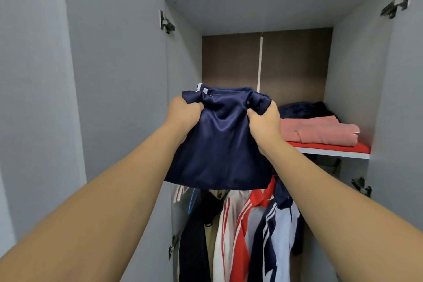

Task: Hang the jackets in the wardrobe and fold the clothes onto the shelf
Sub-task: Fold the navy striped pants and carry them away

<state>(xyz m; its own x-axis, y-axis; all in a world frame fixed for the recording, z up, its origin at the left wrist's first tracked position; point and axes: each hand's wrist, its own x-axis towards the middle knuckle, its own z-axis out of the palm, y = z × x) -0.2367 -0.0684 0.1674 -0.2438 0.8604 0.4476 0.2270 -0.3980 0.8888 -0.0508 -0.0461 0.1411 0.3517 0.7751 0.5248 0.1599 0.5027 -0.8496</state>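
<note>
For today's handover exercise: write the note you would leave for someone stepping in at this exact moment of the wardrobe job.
Left hand and right hand both grip the top edge of a folded navy garment, held up in front of the shelf.
On the shelf, right side: a folded pink garment on a red one, a dark one behind.
Jackets hang below.
Left to do: set the navy piece on the shelf, probably on the left side.
</note>
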